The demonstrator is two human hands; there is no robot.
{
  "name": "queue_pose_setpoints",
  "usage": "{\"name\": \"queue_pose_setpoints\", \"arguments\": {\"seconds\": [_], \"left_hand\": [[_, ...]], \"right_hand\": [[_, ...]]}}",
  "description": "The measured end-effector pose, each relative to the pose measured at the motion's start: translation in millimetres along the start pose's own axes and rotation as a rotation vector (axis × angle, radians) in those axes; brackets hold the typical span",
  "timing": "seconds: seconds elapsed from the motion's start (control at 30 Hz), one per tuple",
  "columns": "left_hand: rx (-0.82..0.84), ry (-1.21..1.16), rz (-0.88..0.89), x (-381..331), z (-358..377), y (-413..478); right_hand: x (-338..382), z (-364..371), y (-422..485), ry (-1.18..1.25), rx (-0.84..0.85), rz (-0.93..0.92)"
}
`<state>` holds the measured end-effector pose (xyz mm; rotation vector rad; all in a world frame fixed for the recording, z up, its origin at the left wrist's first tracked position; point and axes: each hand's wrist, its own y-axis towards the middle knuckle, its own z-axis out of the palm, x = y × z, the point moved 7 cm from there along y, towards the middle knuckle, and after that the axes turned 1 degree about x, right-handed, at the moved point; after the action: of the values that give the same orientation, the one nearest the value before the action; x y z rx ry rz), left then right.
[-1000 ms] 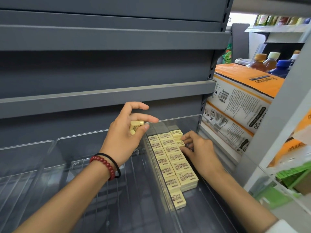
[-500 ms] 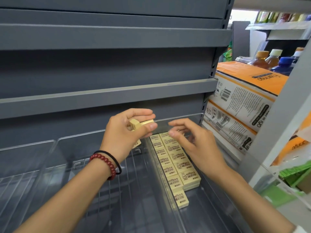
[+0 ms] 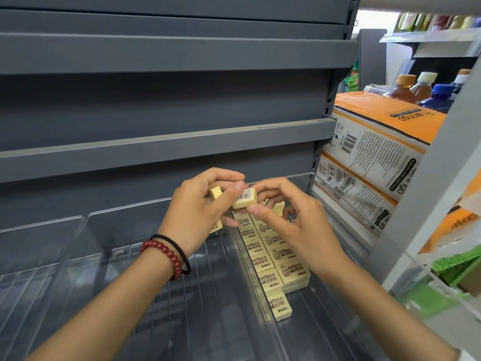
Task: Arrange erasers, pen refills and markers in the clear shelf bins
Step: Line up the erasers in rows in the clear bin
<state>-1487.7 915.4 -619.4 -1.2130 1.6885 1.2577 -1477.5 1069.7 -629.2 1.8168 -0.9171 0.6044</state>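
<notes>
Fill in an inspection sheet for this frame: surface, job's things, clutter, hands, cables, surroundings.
Surface: clear shelf bin, grey shelving above.
Job's things: shelved erasers in rows in the bin; barcode eraser held above them; no refills or markers seen.
Clutter: nothing seen.
Hands: left hand holds spare erasers and touches the barcode eraser; right hand pinches it.
Cables: nothing seen.
Surroundings: orange cartons to the right, bottles behind them.

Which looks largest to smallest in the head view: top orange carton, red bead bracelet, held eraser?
top orange carton
red bead bracelet
held eraser
Bracelet is nearer the camera, so its lead is unsure.
</notes>
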Motion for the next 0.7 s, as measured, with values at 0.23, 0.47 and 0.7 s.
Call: {"name": "queue_pose_setpoints", "arguments": {"seconds": [0.23,0.47,0.7], "left_hand": [[-0.174,0.080,-0.015,-3.2,-17.6,-1.5],[-0.221,0.291,-0.021,-6.6,-18.8,-4.3],[-0.208,0.218,-0.079,10.1,-21.2,1.9]], "right_hand": [[-23.7,-21.0,1.2,-0.297,-0.064,0.126],[-28.4,-12.3,0.7,-0.479,0.064,0.094],[-42.8,-27.8,2.3,-0.494,0.023,0.189]]}}
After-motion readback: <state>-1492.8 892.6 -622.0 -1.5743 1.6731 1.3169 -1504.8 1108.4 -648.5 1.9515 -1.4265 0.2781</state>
